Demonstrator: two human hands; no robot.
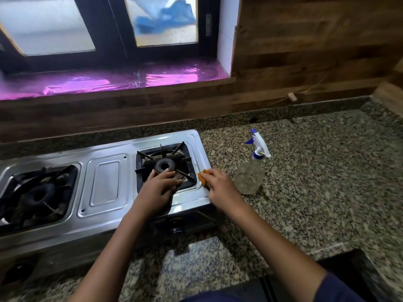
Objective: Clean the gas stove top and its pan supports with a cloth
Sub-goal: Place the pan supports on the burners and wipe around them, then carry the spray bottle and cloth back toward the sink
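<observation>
Gas stove top (104, 182): two burners, stainless steel, shiny, set toward the tabletop's (316, 182) back edge and left side. Black right pan support (185, 160) sits in its well around a dark burner cap (165, 165).

Left hand (158, 189) lies on that support's front, fingers (162, 173) stretched out, tips at the cap, grasping nothing that shows. Right hand (219, 186) has its fingers curled over an orange cloth (202, 177), held down on the stove's right rim. A clear spray bottle (249, 177) stands just beside that hand.

Most of the cloth is hidden under the hand. The left pan support (43, 192) is blurred and cut off at the frame edge. The stove's front is in shadow.
</observation>
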